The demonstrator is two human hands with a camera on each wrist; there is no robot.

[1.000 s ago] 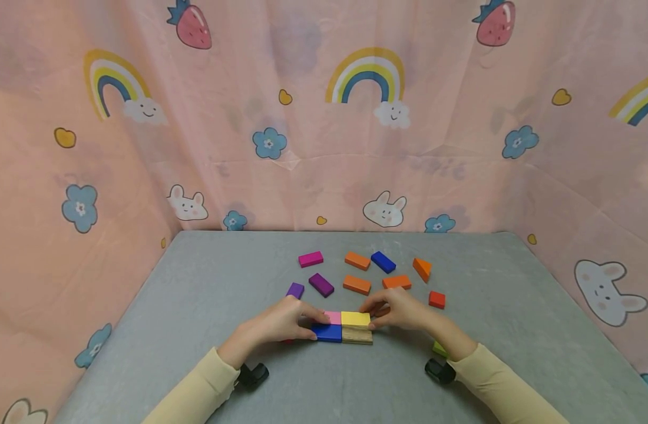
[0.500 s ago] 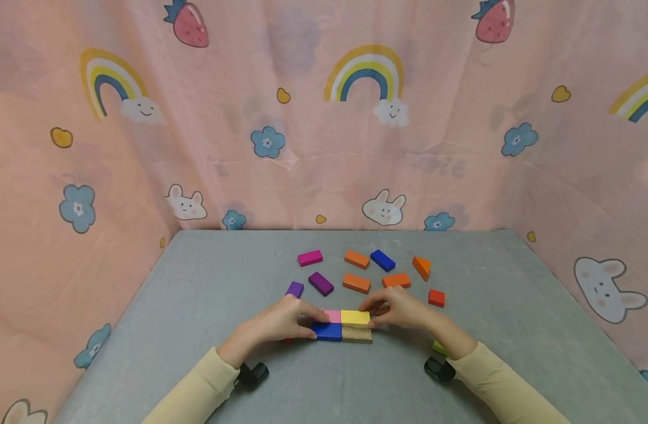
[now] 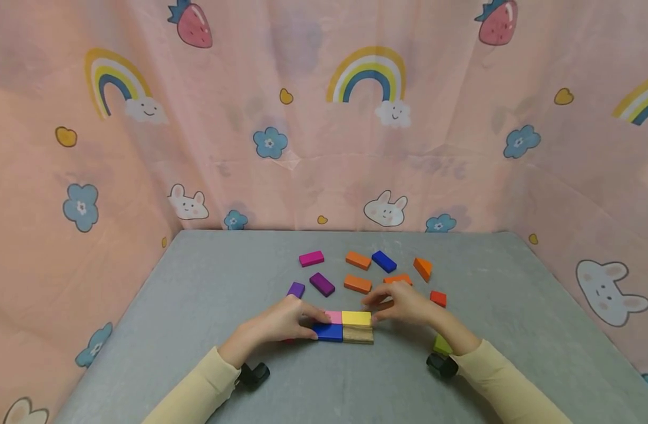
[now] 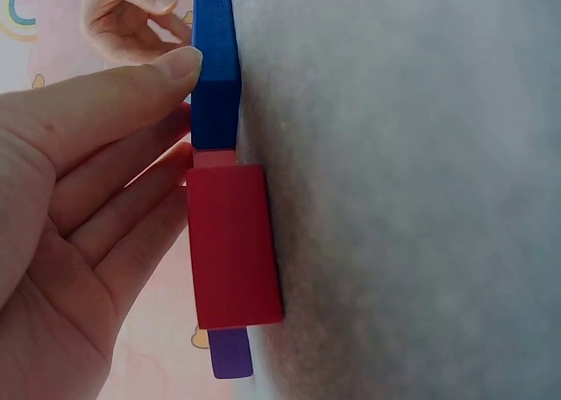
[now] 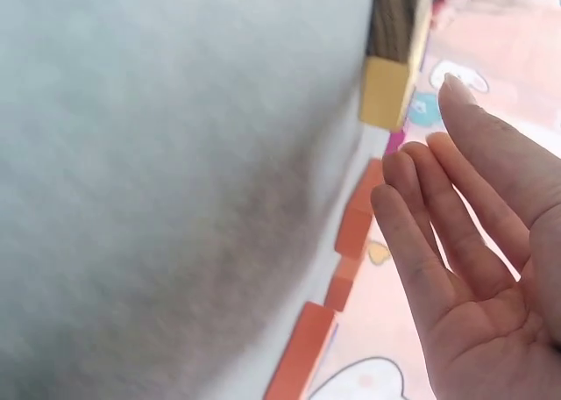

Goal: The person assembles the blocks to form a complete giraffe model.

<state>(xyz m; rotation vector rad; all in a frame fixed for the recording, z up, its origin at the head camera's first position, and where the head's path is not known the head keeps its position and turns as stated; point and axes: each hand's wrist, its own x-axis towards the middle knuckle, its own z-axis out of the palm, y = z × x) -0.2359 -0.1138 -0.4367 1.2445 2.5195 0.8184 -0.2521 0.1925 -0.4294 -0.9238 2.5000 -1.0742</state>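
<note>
Beside a yellow oblong block (image 3: 357,318), your right hand (image 3: 403,304) hangs relaxed; your left hand (image 3: 280,320) pinches blue and pink oblong blocks (image 3: 330,333).

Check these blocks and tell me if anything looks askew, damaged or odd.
No damage shows. The wood-grained block at the group's near right stands out: the blue block, pink block and yellow block with it are solid-coloured. Loose blocks behind them lie at mixed angles, like ordinary scatter.

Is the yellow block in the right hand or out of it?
Out. The yellow block lies beside the pink block, and the right wrist view shows the right hand gripping nothing, its fingers loosely bent.
</note>
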